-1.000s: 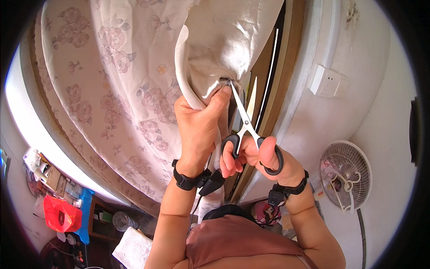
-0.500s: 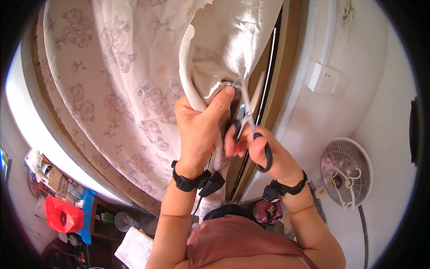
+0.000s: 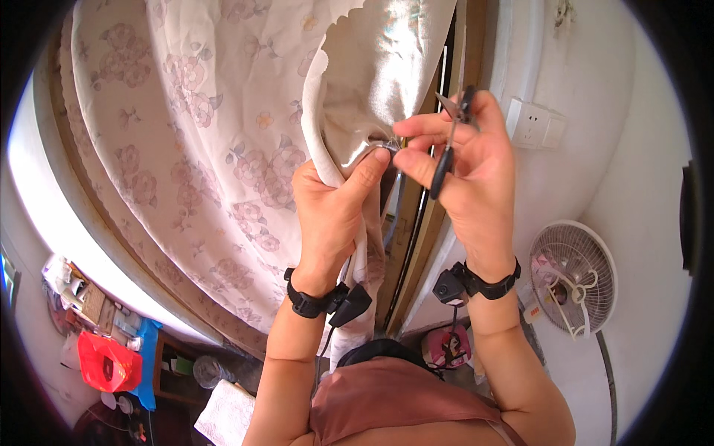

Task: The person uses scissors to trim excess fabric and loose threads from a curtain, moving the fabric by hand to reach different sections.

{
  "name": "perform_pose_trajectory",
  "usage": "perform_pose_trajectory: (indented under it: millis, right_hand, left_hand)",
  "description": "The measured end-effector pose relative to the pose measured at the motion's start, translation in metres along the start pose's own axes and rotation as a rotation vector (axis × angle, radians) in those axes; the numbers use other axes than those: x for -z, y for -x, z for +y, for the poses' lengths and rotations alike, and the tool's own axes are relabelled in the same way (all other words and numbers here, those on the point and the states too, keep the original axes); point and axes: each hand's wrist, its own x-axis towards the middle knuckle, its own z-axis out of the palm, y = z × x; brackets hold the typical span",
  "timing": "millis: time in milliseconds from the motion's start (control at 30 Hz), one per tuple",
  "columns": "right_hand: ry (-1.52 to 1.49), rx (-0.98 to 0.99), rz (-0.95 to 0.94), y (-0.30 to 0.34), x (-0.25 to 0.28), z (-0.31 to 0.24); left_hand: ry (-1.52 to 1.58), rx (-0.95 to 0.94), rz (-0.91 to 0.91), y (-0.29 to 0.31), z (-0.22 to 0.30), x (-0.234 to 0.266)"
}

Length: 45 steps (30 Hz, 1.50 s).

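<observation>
My left hand (image 3: pixel 333 212) is closed on a bunched fold of the floral curtain (image 3: pixel 260 119), thumb on top. Above the thumb, the curtain's pale, shiny reverse side spreads upward, and a small gathered spot with loose threads (image 3: pixel 393 141) sticks out at the thumb tip. My right hand (image 3: pixel 476 167) keeps a pair of black-handled scissors (image 3: pixel 442 175) hooked on its fingers, the blades turned up and away from the fabric. Its thumb and forefinger tips come together at the loose threads; whether they pinch one is too fine to make out.
Behind the curtain runs a brown door or window frame (image 3: pixel 476 56). A white socket (image 3: pixel 534 125) sits on the right wall, with a white fan (image 3: pixel 573 279) below it. At lower left, a red plastic bag (image 3: pixel 109 362) stands among cluttered items; a folded floral cloth (image 3: pixel 225 412) lies nearby.
My right hand has moved up to the threads, and the scissors have swung away from the fabric, now tucked against the fingers. The left hand keeps its hold in nearly the same place.
</observation>
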Motion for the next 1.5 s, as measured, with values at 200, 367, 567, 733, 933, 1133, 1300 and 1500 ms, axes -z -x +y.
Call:
perform_pose_trajectory:
  millis: [200, 367, 567, 733, 933, 1133, 1300, 1500]
  right_hand:
    - [0.179, 0.120, 0.029, -0.012, -0.004, 0.008]
    - [0.057, 0.078, 0.053, -0.012, -0.003, 0.016]
    - [-0.119, 0.006, -0.039, -0.011, 0.003, 0.015]
    - [-0.338, -0.095, -0.082, -0.007, 0.005, 0.015]
    - [-0.353, -0.074, 0.070, -0.002, -0.005, 0.019]
    - [-0.345, -0.121, 0.066, 0.013, -0.021, 0.017]
    - [-0.138, -0.052, 0.013, 0.014, -0.021, 0.024]
    - [-0.387, -0.170, -0.012, 0.011, -0.008, 0.014]
  left_hand:
    - [-0.051, 0.033, -0.028, 0.003, 0.003, 0.002]
    - [-0.004, 0.034, -0.025, 0.005, 0.005, 0.001]
    - [0.001, 0.032, -0.018, 0.005, 0.006, 0.002]
    - [0.016, 0.032, -0.032, 0.008, 0.012, -0.001]
    - [0.039, 0.063, 0.032, 0.009, 0.015, -0.003]
    - [0.064, 0.073, 0.063, 0.010, 0.019, 0.002]
    - [0.102, 0.084, 0.032, 0.011, 0.014, 0.001]
    - [0.054, 0.124, 0.064, 0.011, 0.016, 0.002]
